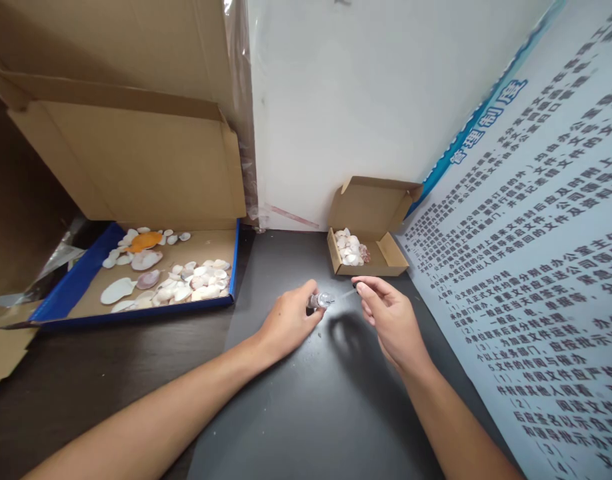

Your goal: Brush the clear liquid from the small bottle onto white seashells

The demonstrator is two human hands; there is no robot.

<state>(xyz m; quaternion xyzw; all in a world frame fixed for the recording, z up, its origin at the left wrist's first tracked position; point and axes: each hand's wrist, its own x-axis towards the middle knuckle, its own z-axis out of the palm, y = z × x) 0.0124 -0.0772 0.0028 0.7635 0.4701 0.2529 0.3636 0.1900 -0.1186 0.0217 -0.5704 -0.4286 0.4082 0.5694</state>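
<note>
My left hand (289,320) is closed around a small clear bottle (322,300), whose shiny top points to the right. Between thumb and fingertips, my right hand (390,317) pinches the dark end of a thin, see-through stick (347,293). The stick slants toward the bottle's mouth; whether it is a dropper or an applicator I cannot make out. Both hands are just above the dark grey board (296,413). Their shadow falls between them, and small crumbs lie below the bottle.
At the left, an open blue-edged cardboard box (136,313) holds many seashells (201,280) and an orange shell (145,241). A small open carton (371,270) behind my right hand contains white shells (350,247). A printed poster (536,280) borders the right side; a white panel (336,113) stands behind.
</note>
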